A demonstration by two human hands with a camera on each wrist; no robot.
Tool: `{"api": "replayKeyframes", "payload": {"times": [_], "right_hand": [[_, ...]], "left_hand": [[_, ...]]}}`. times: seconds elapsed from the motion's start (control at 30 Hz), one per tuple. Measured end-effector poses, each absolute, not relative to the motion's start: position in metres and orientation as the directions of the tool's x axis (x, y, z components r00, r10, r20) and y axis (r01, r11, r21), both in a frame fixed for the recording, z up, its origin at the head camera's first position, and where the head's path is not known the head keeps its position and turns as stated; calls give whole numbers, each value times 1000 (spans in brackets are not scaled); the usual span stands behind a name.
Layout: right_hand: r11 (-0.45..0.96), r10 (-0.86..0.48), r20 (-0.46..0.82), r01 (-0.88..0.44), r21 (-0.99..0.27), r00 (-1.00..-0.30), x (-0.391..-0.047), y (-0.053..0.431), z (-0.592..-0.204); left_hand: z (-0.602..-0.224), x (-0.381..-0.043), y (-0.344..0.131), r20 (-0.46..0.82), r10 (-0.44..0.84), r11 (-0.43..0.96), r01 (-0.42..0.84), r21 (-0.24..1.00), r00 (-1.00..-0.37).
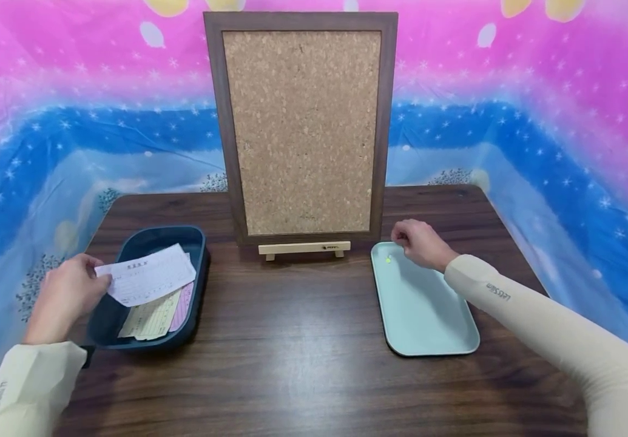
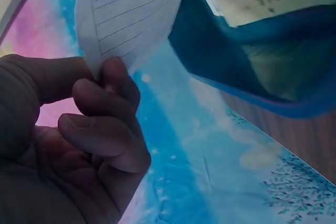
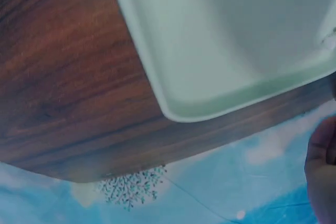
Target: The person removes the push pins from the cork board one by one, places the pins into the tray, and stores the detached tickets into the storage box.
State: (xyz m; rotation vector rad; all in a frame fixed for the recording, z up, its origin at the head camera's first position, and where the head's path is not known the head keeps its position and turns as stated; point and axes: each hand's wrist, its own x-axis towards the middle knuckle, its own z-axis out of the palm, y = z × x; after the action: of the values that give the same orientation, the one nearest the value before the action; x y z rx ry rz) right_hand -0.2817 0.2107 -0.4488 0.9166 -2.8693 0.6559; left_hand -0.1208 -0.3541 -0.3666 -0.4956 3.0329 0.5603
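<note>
In the head view my left hand pinches the edge of a white printed slip of paper between thumb and fingers. The slip hangs over a dark blue bin, where a pale yellow slip and a pink slip lie. The left wrist view shows the pinched corner of the lined paper up close. My right hand hovers over the far end of a mint tray, its fingers bent; whether they hold anything is hidden. A tiny yellow-green item lies in the tray beside it.
A framed cork board stands at the back on a small wooden easel, between bin and tray. All rest on a dark wooden table. A pink and blue patterned cloth hangs behind and around the table.
</note>
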Motion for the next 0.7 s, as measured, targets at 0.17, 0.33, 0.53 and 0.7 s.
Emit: {"api": "replayKeyframes", "payload": {"times": [0.17, 0.33, 0.53, 0.7], "right_hand": [[717, -589, 56, -554, -423, -806, -280, 208, -461], [715, -607, 0, -546, -437, -794, -278, 205, -465], [714, -615, -9, -552, -432, -788, -277, 204, -466], [719, -615, 3, -563, -408, -788, -278, 205, -460]], "left_hand": [[-376, -115, -355, -145, -285, 889, -318, 329, -947], [-381, -109, -351, -203, -152, 922, -213, 323, -967], [-384, -106, -341, -368, -70, 919, -203, 337, -927], [-379, -104, -333, -443, -17, 944, -160, 288, -896]]}}
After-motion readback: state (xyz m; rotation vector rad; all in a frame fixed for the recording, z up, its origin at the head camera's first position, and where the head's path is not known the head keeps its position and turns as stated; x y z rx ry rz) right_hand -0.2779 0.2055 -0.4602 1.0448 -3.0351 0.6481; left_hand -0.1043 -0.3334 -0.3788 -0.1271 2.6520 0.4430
